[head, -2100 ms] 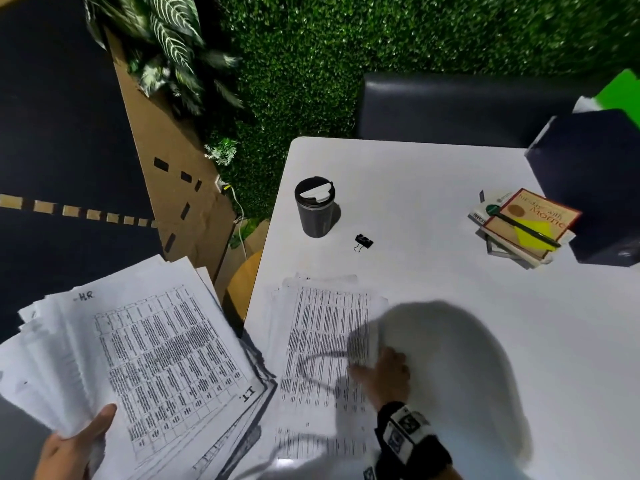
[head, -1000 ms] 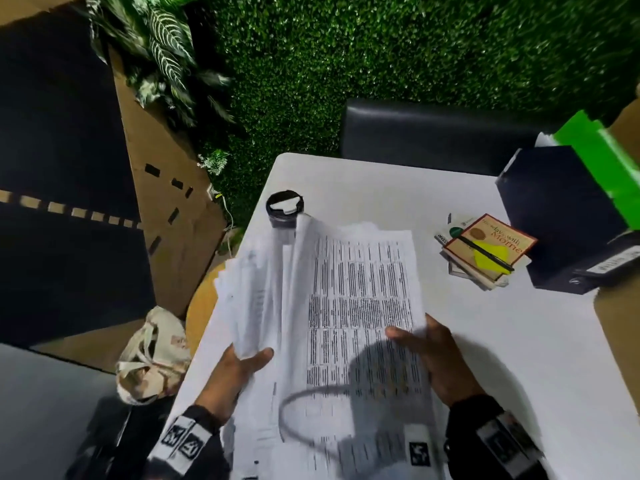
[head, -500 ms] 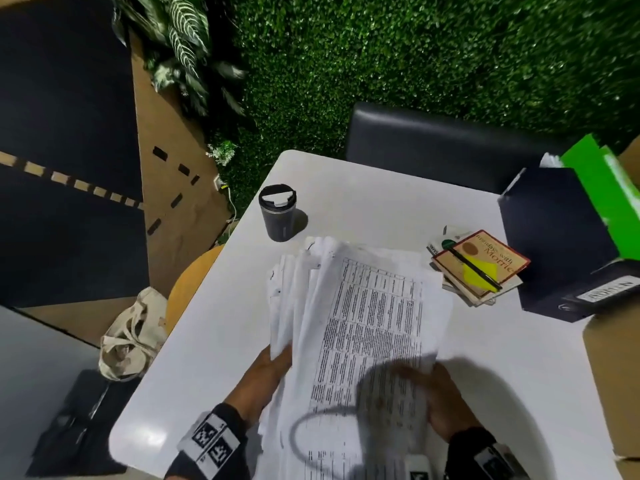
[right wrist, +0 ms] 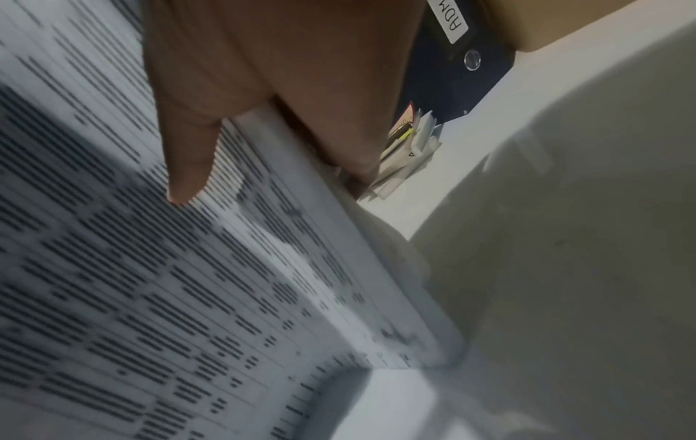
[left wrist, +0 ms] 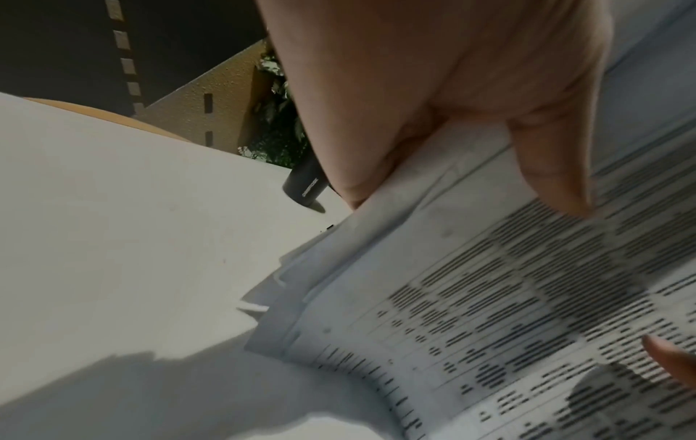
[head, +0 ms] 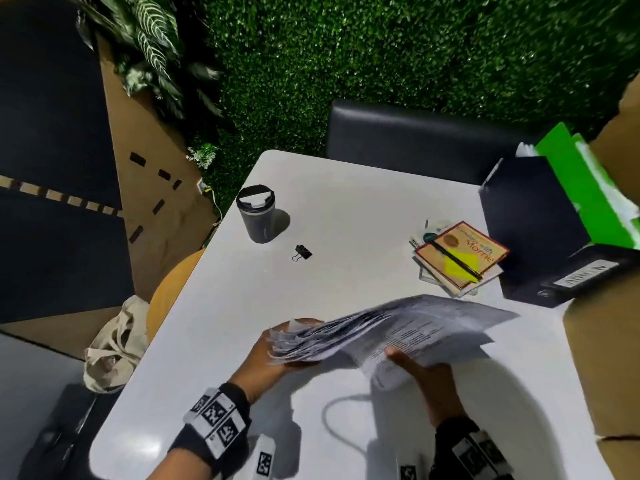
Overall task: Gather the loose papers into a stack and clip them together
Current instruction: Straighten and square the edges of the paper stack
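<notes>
- We held the papers point(head: 398, 336) just above the white table point(head: 346, 271), our left hand point(head: 273, 355) gripping one short edge, thumb on top and fingers curled beneath.
- Our right hand point(head: 420, 375) pinched the opposite side, thumb lying on the printed sheet.
- We judged the bundle light but floppy, its edges splayed and apt to slide, so it wanted holding at both ends.
- The binder clip point(head: 302, 252) lay untouched near the dark cup point(head: 257, 214).
- The book point(head: 462, 252) showed "Morrie"; the binder point(right wrist: 457, 44) label began "AD"; the table print was too blurred to read.
</notes>
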Demonstrator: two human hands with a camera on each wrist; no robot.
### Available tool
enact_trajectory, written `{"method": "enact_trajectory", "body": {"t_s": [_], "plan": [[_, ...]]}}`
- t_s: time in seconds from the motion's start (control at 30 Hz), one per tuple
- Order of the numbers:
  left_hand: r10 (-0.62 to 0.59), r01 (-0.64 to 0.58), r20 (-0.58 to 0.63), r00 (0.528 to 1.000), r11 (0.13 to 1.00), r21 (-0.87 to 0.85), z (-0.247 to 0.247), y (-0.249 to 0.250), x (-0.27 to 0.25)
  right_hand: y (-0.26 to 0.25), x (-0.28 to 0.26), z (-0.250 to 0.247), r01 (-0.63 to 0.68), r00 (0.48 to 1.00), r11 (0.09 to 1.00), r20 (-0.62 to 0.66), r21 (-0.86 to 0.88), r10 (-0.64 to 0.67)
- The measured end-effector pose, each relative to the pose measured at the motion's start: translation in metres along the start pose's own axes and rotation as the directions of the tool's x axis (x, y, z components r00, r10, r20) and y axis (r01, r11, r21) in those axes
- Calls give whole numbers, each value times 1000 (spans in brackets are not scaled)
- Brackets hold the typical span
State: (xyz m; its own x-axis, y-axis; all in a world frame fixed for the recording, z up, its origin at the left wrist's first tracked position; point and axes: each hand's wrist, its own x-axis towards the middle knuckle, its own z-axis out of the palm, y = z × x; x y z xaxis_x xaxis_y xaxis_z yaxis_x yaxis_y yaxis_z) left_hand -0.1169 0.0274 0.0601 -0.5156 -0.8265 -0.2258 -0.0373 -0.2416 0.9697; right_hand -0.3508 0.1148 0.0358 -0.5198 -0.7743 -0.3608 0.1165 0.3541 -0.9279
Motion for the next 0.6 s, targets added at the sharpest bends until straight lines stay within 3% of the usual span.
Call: {"method": "enact_trajectory", "body": {"t_s": [0.1, 0.17, 0.37, 0.43, 0.6], "plan": [[0, 0, -26, 1000, 1000, -20, 0, -4, 3, 3, 2, 0, -8, 999, 998, 51, 67, 4], [-44, 38, -68, 997, 996, -79, 1, -1, 5, -3, 5, 4, 83, 995, 993, 40, 85, -86], [40, -62, -143, 989, 986, -153, 0, 3, 7, -21, 3, 7, 364, 931, 929, -71, 71, -359], [37, -55, -127, 991, 989, -139, -2, 1, 2, -14, 1, 5, 345, 939, 935, -41, 77, -343], [44, -54, -138, 989, 996, -70, -7, -7, -2, 23, 10, 0, 149, 985, 989, 90, -21, -147]]}}
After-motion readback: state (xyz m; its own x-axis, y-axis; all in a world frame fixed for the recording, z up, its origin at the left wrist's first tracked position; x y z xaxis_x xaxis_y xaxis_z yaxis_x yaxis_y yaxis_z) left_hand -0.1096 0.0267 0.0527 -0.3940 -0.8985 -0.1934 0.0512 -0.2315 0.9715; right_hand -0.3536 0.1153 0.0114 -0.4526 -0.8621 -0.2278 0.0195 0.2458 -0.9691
